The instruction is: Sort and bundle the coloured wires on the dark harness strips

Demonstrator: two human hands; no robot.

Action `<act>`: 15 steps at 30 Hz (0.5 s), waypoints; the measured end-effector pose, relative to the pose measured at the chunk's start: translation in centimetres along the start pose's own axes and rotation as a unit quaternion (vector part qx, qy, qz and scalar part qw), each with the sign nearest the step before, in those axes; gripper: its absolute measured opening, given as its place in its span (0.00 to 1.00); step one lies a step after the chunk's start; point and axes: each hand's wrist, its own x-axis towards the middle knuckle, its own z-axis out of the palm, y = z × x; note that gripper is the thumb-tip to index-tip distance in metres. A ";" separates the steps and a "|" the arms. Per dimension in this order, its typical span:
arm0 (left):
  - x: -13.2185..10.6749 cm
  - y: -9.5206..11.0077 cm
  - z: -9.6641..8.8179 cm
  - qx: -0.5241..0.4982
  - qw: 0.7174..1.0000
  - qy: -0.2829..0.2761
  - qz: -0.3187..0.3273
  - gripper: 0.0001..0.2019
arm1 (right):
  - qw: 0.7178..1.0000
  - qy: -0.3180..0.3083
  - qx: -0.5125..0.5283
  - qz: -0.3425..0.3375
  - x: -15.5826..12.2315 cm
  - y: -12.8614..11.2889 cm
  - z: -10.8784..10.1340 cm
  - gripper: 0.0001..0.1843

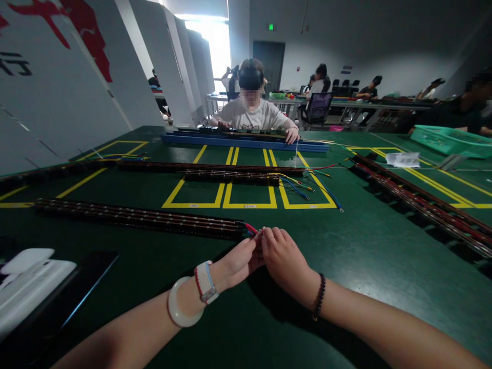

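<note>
Left hand [240,260] and right hand [283,254] pinching coloured wires [251,227] | right end of near dark bar [154,218], on green table [369,251] | can't see which strands | hard tug might loosen one

A head-worn camera looked forward and down across a green table [369,251], whose surface filled much of the lower frame. The wearer's left hand [241,258] and right hand [282,256] appeared close up, just below the centre. Farther off, a co-worker [255,114] faced the camera at upper centre, and the back wall [376,43] closed the view at upper right.
</note>
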 end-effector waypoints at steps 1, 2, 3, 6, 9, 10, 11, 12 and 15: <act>-0.1 0.1 0.1 -0.007 1.000 -0.001 -0.001 0.09 | 1.000 0.001 -0.001 0.001 -0.1 0.0 0.0 0.17; -0.3 0.2 0.2 -0.014 1.000 -0.004 -0.002 0.09 | 1.000 -0.001 -0.002 0.002 -0.1 0.0 -0.1 0.17; -0.4 0.3 0.3 -0.020 1.000 -0.009 -0.005 0.09 | 1.000 -0.004 -0.001 0.003 -0.1 0.0 -0.2 0.17; -0.7 0.5 0.5 -0.026 0.999 -0.018 -0.009 0.09 | 1.000 -0.018 0.003 -0.003 0.0 0.3 -0.8 0.18; -0.5 0.2 0.3 -0.020 1.000 -0.011 -0.006 0.10 | 0.999 -0.034 0.021 -0.001 0.3 0.8 -1.7 0.16; -0.4 0.1 0.2 -0.021 1.000 -0.013 -0.003 0.10 | 0.998 -0.045 0.033 0.005 0.3 1.0 -2.1 0.15; -0.3 0.0 0.2 -0.024 1.000 -0.019 -0.001 0.10 | 0.997 -0.059 0.048 0.012 0.3 1.2 -2.4 0.13; -0.2 -0.2 0.1 -0.026 0.999 -0.028 0.002 0.10 | 0.995 -0.078 0.064 0.020 0.4 1.4 -2.7 0.12; -0.1 -0.5 -0.1 -0.007 0.998 -0.054 0.014 0.10 | 0.985 -0.132 0.101 0.039 0.3 2.1 -3.1 0.13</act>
